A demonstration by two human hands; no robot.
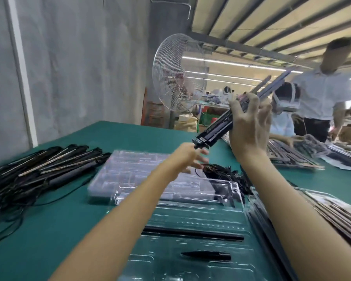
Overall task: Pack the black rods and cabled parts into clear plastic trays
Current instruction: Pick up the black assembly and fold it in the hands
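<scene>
My right hand (249, 126) grips a bundle of long black parts (217, 128) raised above the table, tilted up to the right. My left hand (187, 159) reaches forward just below the bundle's lower end, fingers spread; it is blurred and holds nothing that I can see. A clear plastic tray (193, 222) lies in front of me with a long black rod (193, 233) and a short black piece (207, 256) in its slots. A stack of clear trays (134, 175) lies beyond it. A pile of black rods with cables (39, 171) covers the table's left side.
A tangle of black cabled parts (225, 172) lies behind the trays. Filled trays and long parts (332, 216) are stacked at my right. More parts (296, 153) lie farther right, near two people (320, 98). A standing fan (176, 74) is behind the green table (59, 230).
</scene>
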